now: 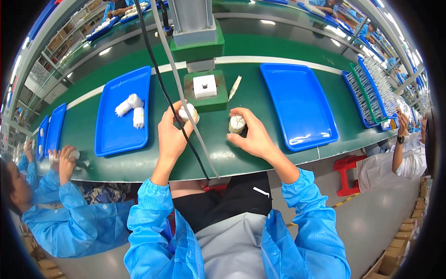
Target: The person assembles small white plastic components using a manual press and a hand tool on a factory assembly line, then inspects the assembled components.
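Gray floor (320, 223) is shining; red stool (348, 162) is standing by green bench (232, 162), cardboard boxes (403, 239) are sitting far right, lights (394, 19) are glowing.

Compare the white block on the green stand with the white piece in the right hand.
The white block looks squarish; the white piece looks rounded. The block sits on the green stand; the right hand grasps the piece. Both are largely white.

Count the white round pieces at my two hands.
2: the left piece in your left hand; the right piece between thumb and finger of your right hand. Both are partly covered.
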A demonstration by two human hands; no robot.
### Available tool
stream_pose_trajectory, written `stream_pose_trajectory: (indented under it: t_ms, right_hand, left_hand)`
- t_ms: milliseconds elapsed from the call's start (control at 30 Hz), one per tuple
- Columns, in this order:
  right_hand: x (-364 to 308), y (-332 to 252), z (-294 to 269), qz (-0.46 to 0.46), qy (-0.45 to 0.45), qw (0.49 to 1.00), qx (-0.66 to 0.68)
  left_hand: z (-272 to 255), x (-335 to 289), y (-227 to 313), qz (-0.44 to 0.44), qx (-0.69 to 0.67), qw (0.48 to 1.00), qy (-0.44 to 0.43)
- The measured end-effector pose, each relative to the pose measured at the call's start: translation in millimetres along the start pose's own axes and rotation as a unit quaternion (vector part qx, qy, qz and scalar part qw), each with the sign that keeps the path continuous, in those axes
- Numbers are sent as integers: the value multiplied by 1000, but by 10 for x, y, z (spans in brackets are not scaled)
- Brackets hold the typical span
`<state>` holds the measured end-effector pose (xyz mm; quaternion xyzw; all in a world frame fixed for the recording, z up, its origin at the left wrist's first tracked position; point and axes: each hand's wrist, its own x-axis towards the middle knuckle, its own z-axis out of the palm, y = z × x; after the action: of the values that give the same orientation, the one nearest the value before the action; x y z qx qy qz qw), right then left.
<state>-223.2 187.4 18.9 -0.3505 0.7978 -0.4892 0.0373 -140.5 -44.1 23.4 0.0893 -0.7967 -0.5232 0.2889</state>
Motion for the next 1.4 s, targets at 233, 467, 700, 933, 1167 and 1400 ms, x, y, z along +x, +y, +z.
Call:
stream_pose_trajectory:
  t_ms: [233, 467, 700, 933, 1167, 1400]
  right_hand:
    - [10, 13, 10, 23, -4, 999, 27]
    - [526, -119, 121, -30, 92, 973, 211]
    - [1225, -100, 352, -4, 108, 943, 314]
    - [1427, -165, 235, 5, 27, 994, 107]
    - [1498, -139, 189, -5, -6, 997, 77]
    - [1354, -102, 392, -22, 102, 993, -56]
  left_hand:
    - [-12, -251, -60, -33, 71, 996, -45]
    - [-11, -288, -11, 2, 125, 991, -43]
    - [-539, -157, -25, 76, 47, 985, 146]
    - [-1410, 39, -495, -22, 136, 966, 220]
    - [-1616, 32, -654, -74, 293, 927, 222]
    - [-1283, 64, -261, 80, 358, 886, 285]
